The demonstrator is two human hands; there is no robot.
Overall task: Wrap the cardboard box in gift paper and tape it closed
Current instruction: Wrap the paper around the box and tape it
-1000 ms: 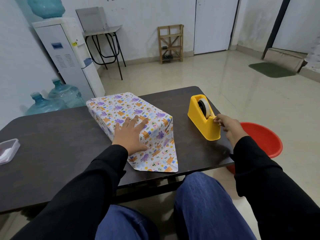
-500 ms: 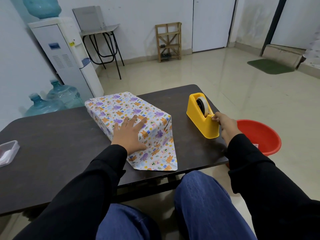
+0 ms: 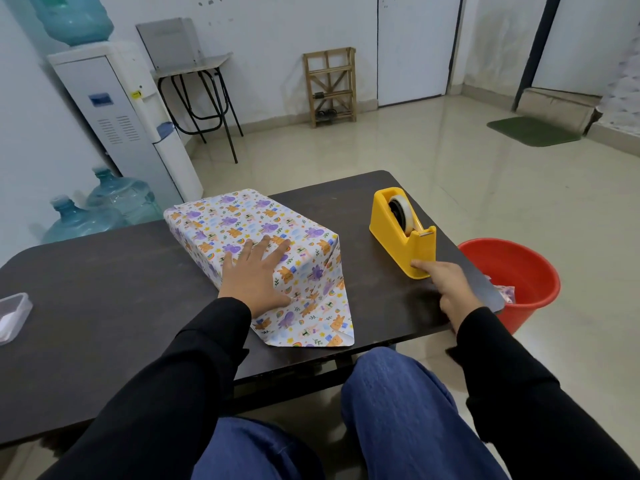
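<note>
The box wrapped in animal-print gift paper (image 3: 242,223) lies on the dark table (image 3: 104,289). Its near end flap (image 3: 311,323) lies flat on the table as a triangle. My left hand (image 3: 256,271) presses flat on the box's top near that end, fingers spread. A yellow tape dispenser (image 3: 398,233) stands to the right of the box. My right hand (image 3: 443,282) is at the dispenser's front foot below the cutter, fingertips pinched together as if on a strip of clear tape. The tape itself is too faint to see.
A red bucket (image 3: 519,271) stands on the floor beside the table's right edge. A clear plastic container (image 3: 10,315) sits at the table's far left. A water dispenser (image 3: 121,123) and spare bottles (image 3: 104,209) stand behind the table on the left.
My right hand has dropped from the dispenser's cutter down to its front foot and come a little toward me. My left hand stays on the box.
</note>
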